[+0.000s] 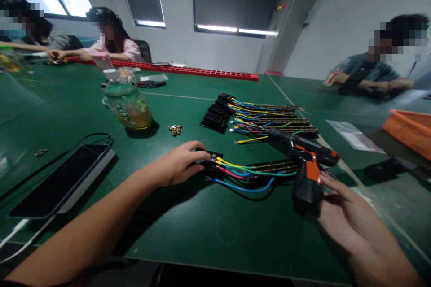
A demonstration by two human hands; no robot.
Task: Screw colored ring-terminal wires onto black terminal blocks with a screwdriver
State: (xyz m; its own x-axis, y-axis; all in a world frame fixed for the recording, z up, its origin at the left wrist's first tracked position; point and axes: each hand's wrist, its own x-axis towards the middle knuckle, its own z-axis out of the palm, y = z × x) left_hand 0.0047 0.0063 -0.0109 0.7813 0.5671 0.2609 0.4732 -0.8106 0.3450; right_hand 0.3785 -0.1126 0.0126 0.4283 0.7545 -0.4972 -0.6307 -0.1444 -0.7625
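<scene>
My left hand [183, 163] is closed on a black socket block [213, 158] lying on the green table. Yellow, green, red and blue wires run right from the block to a dark strip [276, 167]; one blue wire [242, 186] ends in a loose ring terminal. At the right, my right hand [340, 206] is wrapped round the grip of a black and orange power screwdriver [306, 166], its bit pointing up and left over the wired parts. Beyond lie several similar black blocks [216, 116] with wired strips. A small pile of brass screws [175, 130] sits behind my left hand.
A glass jar of drink [128, 107] stands at the back left, and a phone [60, 179] with cables lies at the left. A red slotted rail [202, 71] crosses the back. An orange basket [409, 130] is at the right. Three people sit around the table.
</scene>
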